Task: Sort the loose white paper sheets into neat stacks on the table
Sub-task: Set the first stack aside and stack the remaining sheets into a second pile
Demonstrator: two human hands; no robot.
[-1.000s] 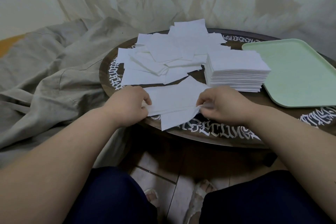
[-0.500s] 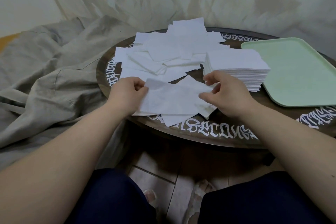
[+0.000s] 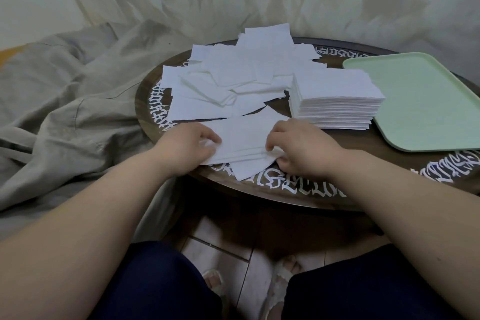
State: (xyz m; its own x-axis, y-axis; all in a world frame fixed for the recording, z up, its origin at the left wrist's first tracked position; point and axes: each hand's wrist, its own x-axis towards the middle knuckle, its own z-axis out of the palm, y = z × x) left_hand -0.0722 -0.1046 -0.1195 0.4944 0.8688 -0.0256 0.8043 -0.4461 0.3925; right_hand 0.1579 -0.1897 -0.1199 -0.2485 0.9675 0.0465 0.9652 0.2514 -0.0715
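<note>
A loose heap of white paper sheets (image 3: 233, 78) covers the far left of the round dark table (image 3: 389, 163). To its right stands a thick, squared stack of sheets (image 3: 335, 101). At the near edge lies a small pile of sheets (image 3: 244, 138) between my hands. My left hand (image 3: 187, 145) pinches the pile's left end with curled fingers. My right hand (image 3: 298, 148) pinches its right end near the front corner. One more sheet (image 3: 249, 170) sticks out from under the pile toward me.
A pale green tray (image 3: 426, 101) lies on the right of the table, beside the stack. Grey cloth (image 3: 65, 91) is bunched up left of the table, and a draped sheet hangs behind. My knees and sandalled feet are below the table edge.
The sheet that both hands held lifted half a second ago now lies flat on the small pile at the near edge. Both hands moved down and closer to me, at the pile's ends.
</note>
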